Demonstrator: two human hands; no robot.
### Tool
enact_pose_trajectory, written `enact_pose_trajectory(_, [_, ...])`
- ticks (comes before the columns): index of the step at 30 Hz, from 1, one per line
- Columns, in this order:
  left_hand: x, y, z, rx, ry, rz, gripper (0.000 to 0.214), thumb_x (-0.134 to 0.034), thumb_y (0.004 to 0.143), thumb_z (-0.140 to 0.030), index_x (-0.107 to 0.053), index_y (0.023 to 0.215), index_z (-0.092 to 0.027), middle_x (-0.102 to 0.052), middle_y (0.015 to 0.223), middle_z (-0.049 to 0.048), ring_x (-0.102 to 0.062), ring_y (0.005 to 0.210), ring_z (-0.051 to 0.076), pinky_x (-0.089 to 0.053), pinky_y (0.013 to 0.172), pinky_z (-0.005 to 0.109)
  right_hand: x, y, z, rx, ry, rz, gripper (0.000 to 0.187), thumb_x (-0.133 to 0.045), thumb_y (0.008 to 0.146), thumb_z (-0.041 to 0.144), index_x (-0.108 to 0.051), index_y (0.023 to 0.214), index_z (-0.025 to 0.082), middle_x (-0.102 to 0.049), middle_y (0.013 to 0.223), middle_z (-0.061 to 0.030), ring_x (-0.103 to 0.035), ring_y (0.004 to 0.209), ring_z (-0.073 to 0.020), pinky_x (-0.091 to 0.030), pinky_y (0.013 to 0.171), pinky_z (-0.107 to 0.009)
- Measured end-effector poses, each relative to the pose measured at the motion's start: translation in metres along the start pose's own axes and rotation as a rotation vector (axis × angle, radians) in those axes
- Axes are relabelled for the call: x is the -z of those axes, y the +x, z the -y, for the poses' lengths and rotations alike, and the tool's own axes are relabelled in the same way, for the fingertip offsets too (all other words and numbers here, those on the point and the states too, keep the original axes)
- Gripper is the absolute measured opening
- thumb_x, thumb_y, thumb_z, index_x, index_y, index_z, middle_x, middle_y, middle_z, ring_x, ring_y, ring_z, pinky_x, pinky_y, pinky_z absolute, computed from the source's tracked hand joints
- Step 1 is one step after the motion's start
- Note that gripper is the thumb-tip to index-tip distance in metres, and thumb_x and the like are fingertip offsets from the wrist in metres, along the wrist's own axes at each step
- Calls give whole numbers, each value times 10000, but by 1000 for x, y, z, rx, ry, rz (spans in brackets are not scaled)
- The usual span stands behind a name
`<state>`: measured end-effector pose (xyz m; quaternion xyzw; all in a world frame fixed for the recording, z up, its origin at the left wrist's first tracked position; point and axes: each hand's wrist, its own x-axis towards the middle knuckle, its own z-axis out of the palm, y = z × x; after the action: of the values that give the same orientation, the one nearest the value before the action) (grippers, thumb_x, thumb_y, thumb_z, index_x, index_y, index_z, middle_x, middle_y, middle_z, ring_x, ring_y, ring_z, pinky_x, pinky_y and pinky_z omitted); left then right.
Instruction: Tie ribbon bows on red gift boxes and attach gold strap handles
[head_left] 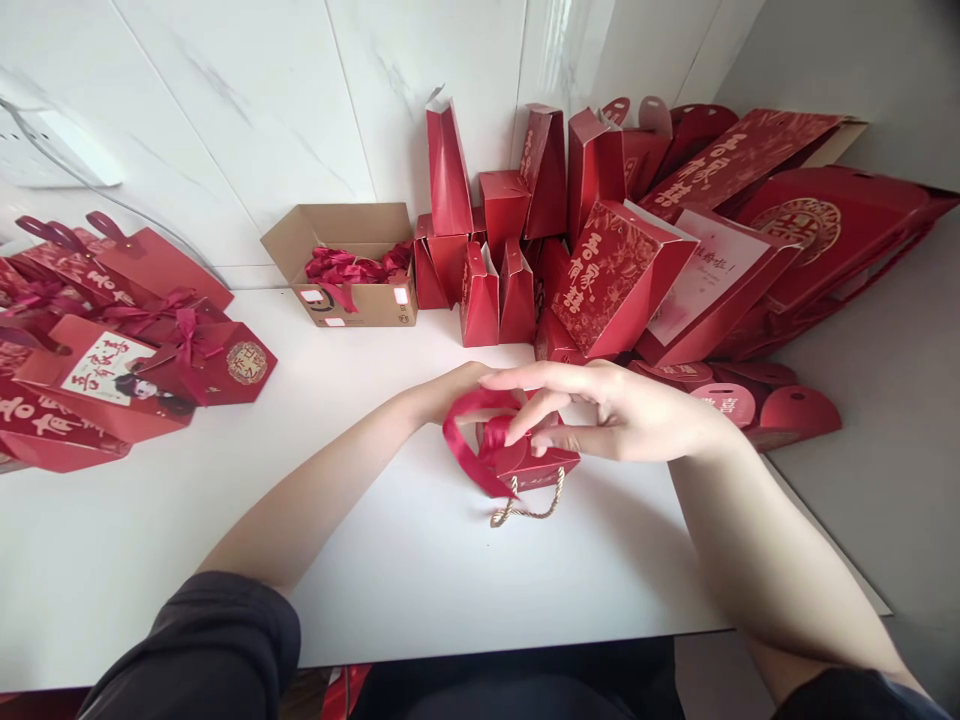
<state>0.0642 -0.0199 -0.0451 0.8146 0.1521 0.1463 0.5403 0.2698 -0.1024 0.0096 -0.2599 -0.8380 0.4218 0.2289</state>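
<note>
A small red gift box (555,474) stands on the white table in front of me, with a gold twisted rope handle (536,514) hanging from its near side. A dark red satin ribbon (466,445) curves in a loop over the box's top left. My right hand (626,412) reaches over the box from the right, fingers bent, thumb and middle fingertips close together at the ribbon; the index finger stretches further left. My left hand (454,388) is at the box's far left side, beside the ribbon loop. Its fingers are hidden behind the ribbon and my right hand.
A cardboard box (364,303) holding red ribbons stands near the wall. Red paper boxes (626,275) pile up at the right back. Finished-looking red boxes with ribbon bows (199,350) crowd the left. A wall socket (56,145) with a cable is at upper left.
</note>
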Motion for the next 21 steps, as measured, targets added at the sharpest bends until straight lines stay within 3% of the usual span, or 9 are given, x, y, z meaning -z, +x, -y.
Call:
enact_pose_trajectory(3, [2,-2,8,-22,-23,27,163,-676,822,-265,-731,916,-144,-731,985,78,-676,931,194,-510,874,316,0,1,3,-96,-138,-68,305,-623,870,306,-560,1151,209,-683,855,-13,-603,698,-124,-450,597,-234])
enact_pose_trajectory(5, [3,-3,11,-21,-43,36,162,-675,822,-261,-724,927,-148,-726,978,90,-676,918,192,-517,847,316,-1,2,4,-174,-308,-68,200,-659,842,341,-586,967,203,-632,783,6,-539,625,-114,-393,551,-234])
enact_pose_trajectory(9, [3,-3,12,-27,-35,39,106,-657,780,-137,-724,860,-149,-710,973,70,-670,918,185,-515,821,290,-9,6,3,-194,-542,7,158,-652,832,254,-590,970,211,-632,890,-16,-563,716,-146,-385,615,-255])
enact_pose_trajectory(12, [3,-3,11,-33,10,13,178,-619,751,-58,-723,868,-142,-714,942,55,-661,916,182,-508,820,280,-18,8,4,-128,-633,-19,45,-553,891,192,-589,918,197,-620,985,-47,-560,768,-155,-380,629,-264])
enact_pose_trajectory(16, [4,-3,13,-3,-16,34,153,-658,784,-145,-708,929,-151,-718,974,60,-662,911,179,-504,806,275,-17,7,6,-95,-528,-110,71,-510,892,154,-559,858,191,-603,813,-17,-508,651,-123,-375,599,-253])
enact_pose_trajectory(21, [3,-5,10,58,-99,64,152,-662,833,-221,-680,954,-131,-739,938,102,-689,899,188,-502,819,304,-3,-1,6,-288,-303,-307,62,-512,857,158,-533,867,215,-590,691,34,-478,530,-91,-373,511,-216])
